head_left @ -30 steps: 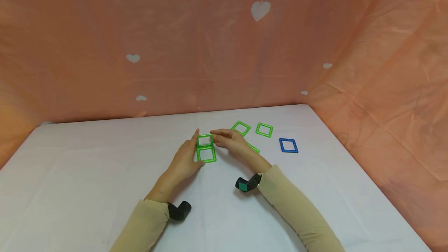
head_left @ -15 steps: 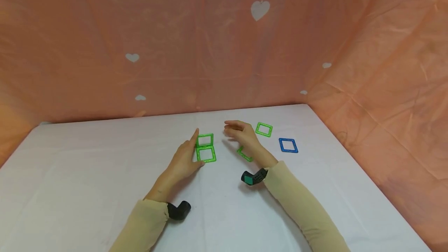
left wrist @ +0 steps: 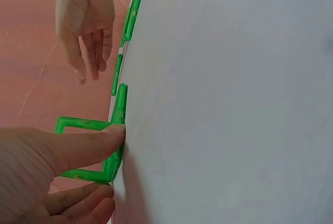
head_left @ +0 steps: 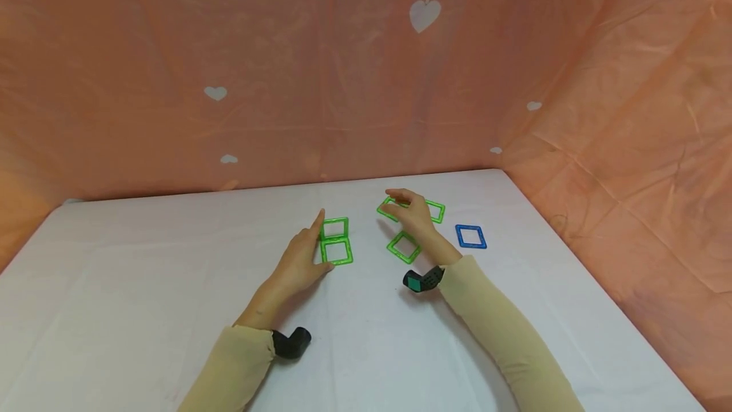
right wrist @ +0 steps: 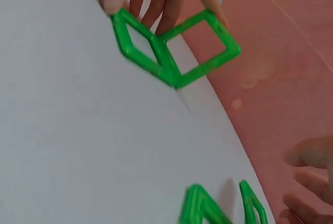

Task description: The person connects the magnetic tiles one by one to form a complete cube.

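Two green square magnetic tiles meet along one edge. The lower tile (head_left: 350, 251) lies flat on the table, and the other tile (right wrist: 204, 73) stands up from its far edge. My left hand (head_left: 298, 260) holds the pair from the left, its thumb at the front edge and fingers behind along the side. My right hand (head_left: 416, 216) hovers, fingers loosely bent and holding nothing, over a green tile (head_left: 386, 215) at the back, which it partly hides. Another green tile (head_left: 442, 212) shows right of that hand. A further green tile (head_left: 398, 255) lies below it.
A blue square tile (head_left: 472, 247) lies to the right of the green ones. White cloth covers the table (head_left: 143, 285). An orange curtain (head_left: 320, 81) with pale hearts hangs behind and along the right side.
My right hand has left the upright tile and moved right and back, over the loose green tiles. The left hand has stayed at the joined pair.
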Demonstrator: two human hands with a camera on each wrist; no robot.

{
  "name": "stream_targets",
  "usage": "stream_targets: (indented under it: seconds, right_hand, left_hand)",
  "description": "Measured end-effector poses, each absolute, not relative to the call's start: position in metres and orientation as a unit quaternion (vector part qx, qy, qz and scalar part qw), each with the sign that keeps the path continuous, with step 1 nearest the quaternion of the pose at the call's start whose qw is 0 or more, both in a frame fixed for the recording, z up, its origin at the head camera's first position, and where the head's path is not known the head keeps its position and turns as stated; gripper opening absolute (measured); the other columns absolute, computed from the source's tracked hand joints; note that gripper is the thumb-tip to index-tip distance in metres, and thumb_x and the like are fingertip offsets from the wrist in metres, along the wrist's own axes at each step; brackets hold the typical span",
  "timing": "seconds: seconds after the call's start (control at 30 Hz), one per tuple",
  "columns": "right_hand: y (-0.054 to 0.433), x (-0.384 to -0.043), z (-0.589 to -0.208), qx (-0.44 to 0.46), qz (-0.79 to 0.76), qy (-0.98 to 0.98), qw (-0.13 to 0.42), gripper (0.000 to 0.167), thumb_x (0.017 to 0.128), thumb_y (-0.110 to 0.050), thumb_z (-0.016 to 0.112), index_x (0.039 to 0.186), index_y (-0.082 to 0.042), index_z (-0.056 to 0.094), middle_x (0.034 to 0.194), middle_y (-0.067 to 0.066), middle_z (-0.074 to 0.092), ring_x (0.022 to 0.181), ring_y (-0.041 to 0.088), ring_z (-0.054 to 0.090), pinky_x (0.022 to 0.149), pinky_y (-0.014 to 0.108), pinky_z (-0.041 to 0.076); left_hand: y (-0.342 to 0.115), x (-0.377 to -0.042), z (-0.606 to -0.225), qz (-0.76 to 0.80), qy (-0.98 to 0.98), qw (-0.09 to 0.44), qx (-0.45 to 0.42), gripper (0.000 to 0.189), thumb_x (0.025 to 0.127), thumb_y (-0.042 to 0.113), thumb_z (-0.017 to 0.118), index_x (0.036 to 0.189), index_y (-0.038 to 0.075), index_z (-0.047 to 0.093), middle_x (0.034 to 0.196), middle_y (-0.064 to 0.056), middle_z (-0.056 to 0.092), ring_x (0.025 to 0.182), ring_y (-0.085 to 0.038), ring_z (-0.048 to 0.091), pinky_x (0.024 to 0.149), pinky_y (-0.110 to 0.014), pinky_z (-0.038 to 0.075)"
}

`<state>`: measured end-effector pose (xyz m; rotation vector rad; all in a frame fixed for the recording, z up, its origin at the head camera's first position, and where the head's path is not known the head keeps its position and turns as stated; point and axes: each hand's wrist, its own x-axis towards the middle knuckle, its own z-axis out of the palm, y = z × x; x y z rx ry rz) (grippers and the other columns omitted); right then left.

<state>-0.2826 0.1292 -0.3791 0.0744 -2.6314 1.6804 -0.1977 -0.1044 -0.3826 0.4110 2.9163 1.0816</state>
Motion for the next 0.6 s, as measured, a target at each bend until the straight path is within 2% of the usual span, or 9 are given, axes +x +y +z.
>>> stream_targets:
  seconds: [0.27, 0.47, 0.6]
  right_hand:
    - [0.1328, -0.2867, -0.3825, 0.017, 0.493, -0.870, -0.001, 0.054, 0.086, -0.021, 0.070, 0.136, -0.007, 0.054, 0.146, 0.015, 0.045, 0.134, 0.035, 0.042, 0.107, 0.045, 0.037]
    - [0.1308, -0.2906, -0.3831, 0.019, 0.419, -0.908, -0.018, 0.067, 0.083, -0.023, 0.074, 0.142, -0.008, 0.046, 0.145, 0.016, 0.045, 0.135, 0.032, 0.040, 0.110, 0.045, 0.033]
    - [0.1286, -0.2905, -0.3817, 0.025, 0.381, -0.924, -0.022, 0.067, 0.084, -0.020, 0.073, 0.142, -0.005, 0.045, 0.144, 0.019, 0.045, 0.135, 0.034, 0.039, 0.109, 0.046, 0.034]
  left_hand:
    - [-0.1048, -0.1957, -0.3830, 0.344, 0.930, 0.002, 0.133, 0.098, 0.079, 0.005, 0.076, 0.153, 0.003, 0.013, 0.129, -0.028, 0.051, 0.121, -0.040, 0.048, 0.103, -0.050, 0.038]
    - [-0.1043, -0.1947, -0.3833, 0.346, 0.928, 0.000, 0.137, 0.098, 0.079, 0.004, 0.076, 0.154, 0.004, 0.013, 0.126, -0.027, 0.052, 0.118, -0.039, 0.049, 0.101, -0.050, 0.039]
    - [-0.1037, -0.1945, -0.3829, 0.347, 0.928, 0.000, 0.137, 0.098, 0.079, 0.005, 0.076, 0.154, 0.004, 0.013, 0.126, -0.027, 0.052, 0.118, -0.039, 0.049, 0.101, -0.050, 0.039]
